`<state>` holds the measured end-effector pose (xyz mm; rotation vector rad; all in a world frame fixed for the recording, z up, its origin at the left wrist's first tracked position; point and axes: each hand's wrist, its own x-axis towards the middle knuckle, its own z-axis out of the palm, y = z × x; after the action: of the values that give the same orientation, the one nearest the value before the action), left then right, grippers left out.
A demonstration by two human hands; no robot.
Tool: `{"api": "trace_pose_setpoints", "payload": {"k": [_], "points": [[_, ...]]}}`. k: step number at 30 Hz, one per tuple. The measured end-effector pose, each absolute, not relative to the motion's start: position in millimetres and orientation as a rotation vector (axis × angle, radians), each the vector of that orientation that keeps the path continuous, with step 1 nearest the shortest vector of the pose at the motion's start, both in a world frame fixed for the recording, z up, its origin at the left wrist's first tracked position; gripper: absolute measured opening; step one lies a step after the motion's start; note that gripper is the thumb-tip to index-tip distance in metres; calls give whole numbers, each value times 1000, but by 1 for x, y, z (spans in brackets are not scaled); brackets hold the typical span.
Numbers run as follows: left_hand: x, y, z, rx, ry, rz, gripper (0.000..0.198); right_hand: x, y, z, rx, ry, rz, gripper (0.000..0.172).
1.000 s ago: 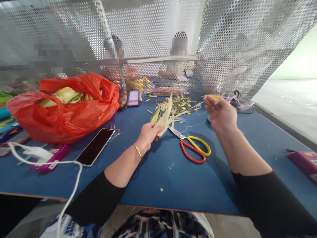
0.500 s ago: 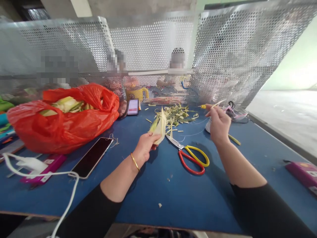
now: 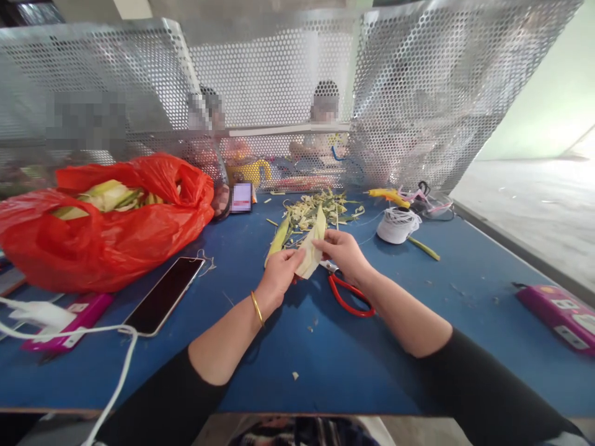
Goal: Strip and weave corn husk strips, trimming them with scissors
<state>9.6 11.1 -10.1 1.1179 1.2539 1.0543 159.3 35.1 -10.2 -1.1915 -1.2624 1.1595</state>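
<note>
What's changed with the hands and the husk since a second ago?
The right hand has moved left to the pale husk and now pinches it too, leaving the white spool uncovered. The left hand still holds the husk; the red bag and scissors stay put.

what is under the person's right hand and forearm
Metal scissors with a red loop handle lie partly beneath the right hand; that loop and some metal near the pivot show. Their remaining parts are hidden behind the hand, forearm and pale flat husk piece.
</note>
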Motion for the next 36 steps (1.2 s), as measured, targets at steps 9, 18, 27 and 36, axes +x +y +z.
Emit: {"api": "trace_pose_setpoints", "payload": {"k": [9, 18, 27, 36], "points": [[1, 22, -9, 966, 1341, 1244, 22, 168, 37, 0, -1170, -1039, 1118, 32], [2, 18, -13, 1682, 1357, 1284, 6, 158, 30, -3, -1259, -1138, 1015, 20], [7, 18, -20, 1452, 1371, 1171, 19, 147, 23, -4, -1163, -1160, 1218, 23], [-1, 20, -12, 1681, 1570, 1162, 14, 151, 21, 1, -1222, -1170, 1285, 7]]}}
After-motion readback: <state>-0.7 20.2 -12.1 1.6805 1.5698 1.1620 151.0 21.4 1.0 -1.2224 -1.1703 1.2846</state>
